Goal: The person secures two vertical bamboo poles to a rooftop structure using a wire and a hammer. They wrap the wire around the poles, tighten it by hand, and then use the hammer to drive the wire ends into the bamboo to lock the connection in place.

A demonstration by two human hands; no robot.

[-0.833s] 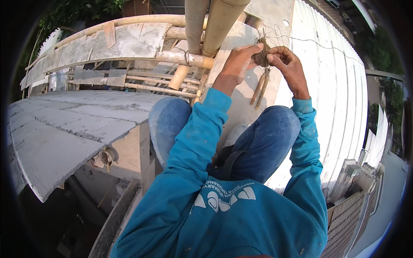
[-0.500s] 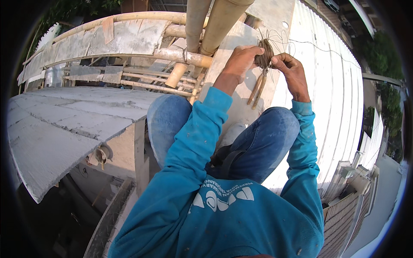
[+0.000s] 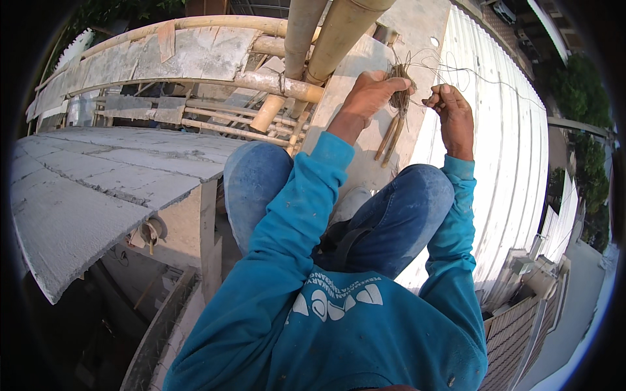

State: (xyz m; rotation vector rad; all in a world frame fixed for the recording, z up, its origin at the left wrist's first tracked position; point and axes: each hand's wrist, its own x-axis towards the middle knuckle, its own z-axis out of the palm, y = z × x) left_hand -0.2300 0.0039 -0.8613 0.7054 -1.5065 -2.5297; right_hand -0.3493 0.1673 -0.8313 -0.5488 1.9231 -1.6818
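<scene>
The left hand (image 3: 372, 94) is clenched around a rusty brown bundle of thin tie wire with two wooden handles (image 3: 394, 107) hanging below it, held above the knees against the pale concrete ledge (image 3: 365, 58). The right hand (image 3: 450, 107) pinches one fine loose wire strand (image 3: 450, 65) drawn out from the bundle. Judging by this, a strand is only just being separated and nothing is tied yet; no containers show.

Left hand (image 3: 368, 94) grips a wire bundle (image 3: 399, 88); right hand (image 3: 450, 104) pinches a thin strand beside bamboo poles (image 3: 326, 32).
</scene>
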